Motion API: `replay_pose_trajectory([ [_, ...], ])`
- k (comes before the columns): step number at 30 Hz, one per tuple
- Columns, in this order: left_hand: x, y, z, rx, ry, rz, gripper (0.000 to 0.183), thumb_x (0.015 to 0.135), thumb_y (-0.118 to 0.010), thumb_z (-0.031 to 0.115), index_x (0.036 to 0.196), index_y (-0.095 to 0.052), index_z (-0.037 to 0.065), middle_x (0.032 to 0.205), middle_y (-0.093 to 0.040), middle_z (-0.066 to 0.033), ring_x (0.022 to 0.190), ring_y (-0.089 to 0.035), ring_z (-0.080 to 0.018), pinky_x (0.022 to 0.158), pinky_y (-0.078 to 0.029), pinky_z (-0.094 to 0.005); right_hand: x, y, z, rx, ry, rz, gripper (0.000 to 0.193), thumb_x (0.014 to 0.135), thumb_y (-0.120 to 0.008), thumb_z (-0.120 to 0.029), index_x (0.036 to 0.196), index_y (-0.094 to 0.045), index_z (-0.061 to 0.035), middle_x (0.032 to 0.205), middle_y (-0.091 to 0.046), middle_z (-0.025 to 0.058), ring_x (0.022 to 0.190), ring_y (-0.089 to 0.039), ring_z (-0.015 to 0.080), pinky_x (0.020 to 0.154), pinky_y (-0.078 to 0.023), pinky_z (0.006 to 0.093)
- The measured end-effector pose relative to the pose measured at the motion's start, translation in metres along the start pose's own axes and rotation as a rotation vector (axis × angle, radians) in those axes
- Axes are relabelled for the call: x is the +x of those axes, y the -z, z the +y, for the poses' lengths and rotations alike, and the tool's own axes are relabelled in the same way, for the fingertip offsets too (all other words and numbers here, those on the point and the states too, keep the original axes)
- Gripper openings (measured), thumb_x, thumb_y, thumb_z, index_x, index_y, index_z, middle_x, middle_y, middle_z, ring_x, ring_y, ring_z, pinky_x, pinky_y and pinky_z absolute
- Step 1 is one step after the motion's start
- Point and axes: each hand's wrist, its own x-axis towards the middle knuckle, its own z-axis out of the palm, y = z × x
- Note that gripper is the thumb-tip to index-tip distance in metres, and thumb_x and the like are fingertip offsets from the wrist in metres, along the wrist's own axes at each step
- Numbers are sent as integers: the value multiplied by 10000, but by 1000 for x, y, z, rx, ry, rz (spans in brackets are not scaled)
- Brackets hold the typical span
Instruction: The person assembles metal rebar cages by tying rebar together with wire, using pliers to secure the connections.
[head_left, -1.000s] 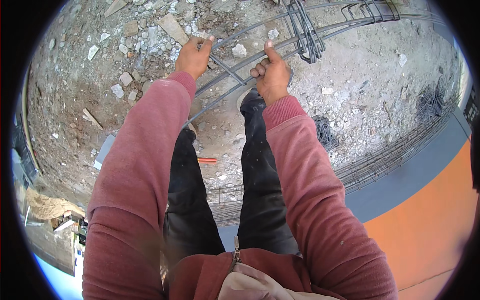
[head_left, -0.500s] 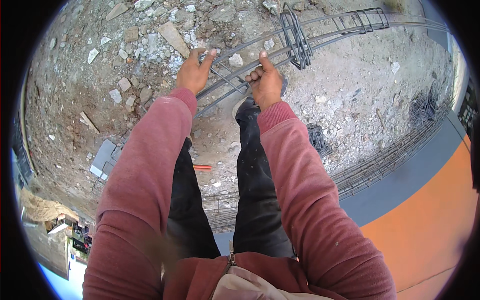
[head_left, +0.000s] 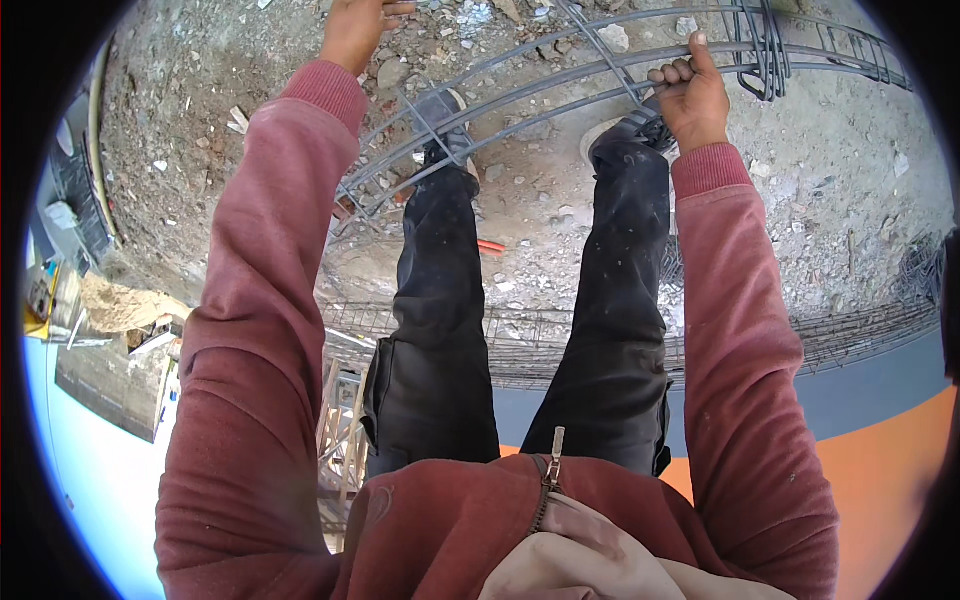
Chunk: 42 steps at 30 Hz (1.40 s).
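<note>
A long steel rebar cage (head_left: 520,92) of bent-looking bars and square stirrups stretches across the upper part of the view, just over my shoes. My right hand (head_left: 697,108) has its fingers curled round the cage's near bar, thumb pointing up, close to a slanting stirrup (head_left: 603,52). A bunch of loose stirrups (head_left: 762,52) hangs on the bars to the right of that hand. My left hand (head_left: 352,32) is off the cage at the upper left, over the rubble, partly cut off by the frame. Its visible fingers are stretched out, with nothing seen in them.
Stones and debris cover the dirt ground (head_left: 540,190). Near my left leg lies an orange-red object (head_left: 490,246). More rebar cages (head_left: 530,345) lie along the grey and orange wall (head_left: 880,450). A tangle of wire (head_left: 922,268) is at the right.
My left hand has come off the cage and moved to the upper left. My right hand is further right in view, still at the cage. The view has shifted, showing more of my legs.
</note>
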Motion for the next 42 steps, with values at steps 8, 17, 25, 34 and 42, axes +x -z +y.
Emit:
replay_pose_trajectory([
  [8,-114,-114,-61,853,-646,-77,204,838,-549,192,978,-626,66,949,-636,-135,882,-595,-324,778,-469,-391,-23,-25,7,-1,-6,61,295,806,-694,-288,906,-520,-72,608,-361,-19,557,-402,130,582,-427,332],
  [17,-101,-224,-85,839,-578,284,502,859,-553,340,1194,-467,-24,1240,-458,-222,1146,-419,-384,972,-329,-429,-21,-17,2,-14,-28,40,280,807,-692,-318,826,-515,-101,612,-399,-17,577,-436,148,614,-436,354],
  [25,-61,-253,-72,786,-192,205,514,929,-304,509,1211,-556,162,1155,-557,-124,1108,-465,-328,970,-276,-485,-19,-6,-1,-2,-64,3,280,788,-712,-290,816,-546,-66,668,-473,19,616,-505,169,620,-476,352],
  [34,-61,-248,-81,716,-276,220,464,946,-269,494,1202,-577,259,1175,-551,-79,1127,-445,-308,988,-230,-493,9,103,-91,-420,179,323,472,721,-656,-52,1144,-472,48,865,-578,87,713,-553,136,596,-449,236],
  [42,-63,-256,-79,684,-327,297,456,946,-335,448,1172,-584,140,1120,-572,-148,1077,-484,-338,950,-304,-435,106,88,-246,-1108,823,418,544,719,-699,-103,1206,-477,-5,1021,-599,118,820,-585,220,717,-460,310],
])
